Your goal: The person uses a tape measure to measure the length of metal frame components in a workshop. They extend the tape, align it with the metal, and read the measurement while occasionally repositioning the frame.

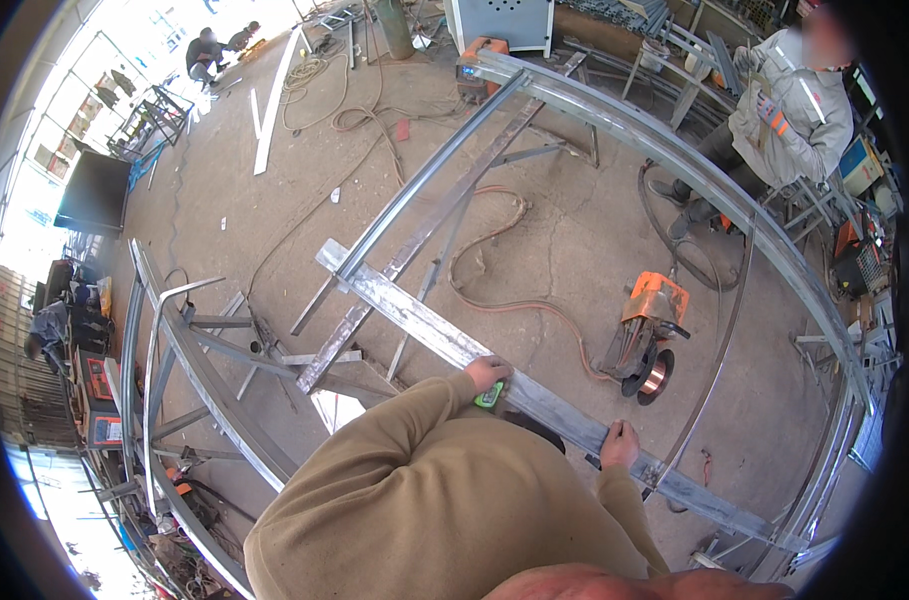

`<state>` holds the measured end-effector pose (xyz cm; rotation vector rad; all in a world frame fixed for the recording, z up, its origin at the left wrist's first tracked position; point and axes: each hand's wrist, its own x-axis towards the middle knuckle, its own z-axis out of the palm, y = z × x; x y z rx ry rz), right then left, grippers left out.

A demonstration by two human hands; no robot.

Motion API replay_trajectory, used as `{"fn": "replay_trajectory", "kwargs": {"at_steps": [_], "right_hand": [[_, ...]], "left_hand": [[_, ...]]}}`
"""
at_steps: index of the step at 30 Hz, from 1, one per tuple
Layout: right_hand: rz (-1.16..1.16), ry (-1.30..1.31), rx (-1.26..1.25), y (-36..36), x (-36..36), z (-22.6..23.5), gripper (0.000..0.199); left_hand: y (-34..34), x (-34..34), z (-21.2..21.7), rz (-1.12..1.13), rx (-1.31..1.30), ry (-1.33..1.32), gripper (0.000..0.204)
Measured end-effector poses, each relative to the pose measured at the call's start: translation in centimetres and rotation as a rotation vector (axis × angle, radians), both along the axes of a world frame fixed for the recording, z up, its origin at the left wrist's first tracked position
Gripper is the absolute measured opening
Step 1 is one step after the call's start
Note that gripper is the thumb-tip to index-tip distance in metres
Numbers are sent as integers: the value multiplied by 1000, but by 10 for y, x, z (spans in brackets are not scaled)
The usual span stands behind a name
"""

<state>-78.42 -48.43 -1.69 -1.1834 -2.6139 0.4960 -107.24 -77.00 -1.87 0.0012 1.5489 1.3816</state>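
My left hand [487, 372] is closed at the near edge of a flat grey steel bar [414, 315], gripping a small green tape measure [490, 394]. Farther right along the same bar, my right hand [619, 443] has its fingers curled together at the edge; what they hold, if anything, is too small to make out. The bar runs slantwise in front of my body and belongs to a large metal frame with a long curved rail [664, 125]. A narrower steel rail [434, 170] meets the bar's far left end.
An orange wire feeder [658, 300] with a copper wire spool [656, 376] stands on the floor inside the frame. Hoses [559, 310] trail across the floor. Another curved metal frame [209, 390] stands at left. A person [794, 110] stands at the far right; others crouch far back.
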Motion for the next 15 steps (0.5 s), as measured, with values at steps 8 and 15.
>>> {"fn": "replay_trajectory", "kwargs": {"at_steps": [8, 15], "right_hand": [[-17, -45, -55, 2, 2, 1, 29], [-4, -5, 23, 3, 3, -6, 26]], "left_hand": [[-2, 0, -1, -7, 58, -6, 23], [0, 1, 12, 24, 50, -57, 23]]}}
